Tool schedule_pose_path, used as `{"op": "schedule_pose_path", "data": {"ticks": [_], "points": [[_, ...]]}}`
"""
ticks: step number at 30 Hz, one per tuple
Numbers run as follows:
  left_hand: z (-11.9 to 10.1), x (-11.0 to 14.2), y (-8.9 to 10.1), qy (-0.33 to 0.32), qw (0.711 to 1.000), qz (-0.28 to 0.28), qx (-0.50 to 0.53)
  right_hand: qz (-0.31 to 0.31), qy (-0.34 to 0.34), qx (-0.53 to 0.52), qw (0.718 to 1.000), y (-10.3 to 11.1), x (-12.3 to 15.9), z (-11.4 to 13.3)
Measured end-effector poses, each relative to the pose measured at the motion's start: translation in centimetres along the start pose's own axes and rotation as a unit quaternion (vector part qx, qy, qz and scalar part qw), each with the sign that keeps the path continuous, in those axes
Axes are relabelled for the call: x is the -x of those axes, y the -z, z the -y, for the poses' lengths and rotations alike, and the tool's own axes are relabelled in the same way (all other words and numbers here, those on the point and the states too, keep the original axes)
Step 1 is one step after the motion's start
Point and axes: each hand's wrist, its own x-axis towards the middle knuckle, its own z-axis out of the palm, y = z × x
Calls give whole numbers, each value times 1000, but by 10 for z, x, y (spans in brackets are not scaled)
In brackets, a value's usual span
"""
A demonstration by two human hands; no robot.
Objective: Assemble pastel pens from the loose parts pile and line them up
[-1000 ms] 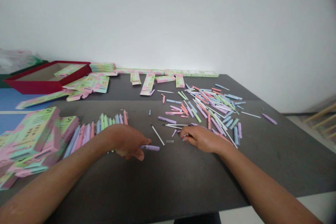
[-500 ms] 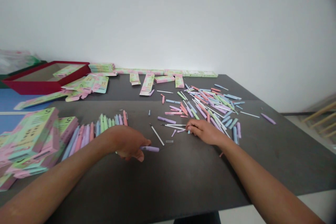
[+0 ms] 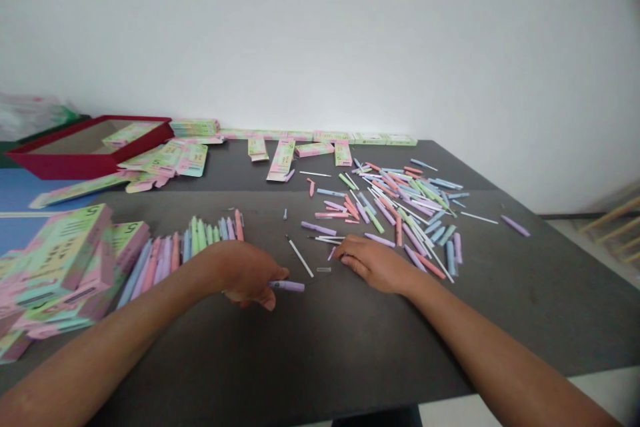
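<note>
My left hand [image 3: 250, 275] is closed around a purple pen barrel [image 3: 291, 287], whose end sticks out to the right past the fingers. My right hand [image 3: 367, 260] rests low over the table, fingertips pinched together beside a small purple pen part [image 3: 331, 253]; anything between them is hidden. White refills [image 3: 327, 239] lie just behind those fingertips. Between the hands are a single white refill [image 3: 300, 256] with a dark tip and a short clear tube [image 3: 324, 269]. A row of assembled-looking pens [image 3: 201, 233] in several colours lies behind my left forearm.
A loose pile of coloured pen barrels and refills [image 3: 400, 197] spreads behind and right of my right hand. Printed pen boxes [image 3: 65, 253] are stacked at the left. Flattened cartons [image 3: 170, 160] lie by a red tray [image 3: 65, 163]. More boxes [image 3: 370, 139] line the wall.
My right hand has moved left and a little nearer, from the pile's edge to the small purple parts. Several barrels it had covered now show. My left hand has hardly moved.
</note>
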Motion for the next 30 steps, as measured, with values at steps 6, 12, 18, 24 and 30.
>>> {"op": "schedule_pose_path", "data": {"ticks": [6,12,18,24,30], "points": [[-1,7,4,-3,1000,-18,-12,-91,-36,-165,982,-1,-1,-8],[0,13,5,-4,999,-42,-1,-164,-118,-252,946,-2,0,-22],[-2,12,6,2,1000,-17,-13,-130,-151,-160,967,10,6,-17],[-1,11,5,-14,1000,-18,-11,-17,-147,-5,989,5,3,-4],[-3,12,5,-10,1000,-25,-6,-6,-130,76,989,-14,-7,7]]}}
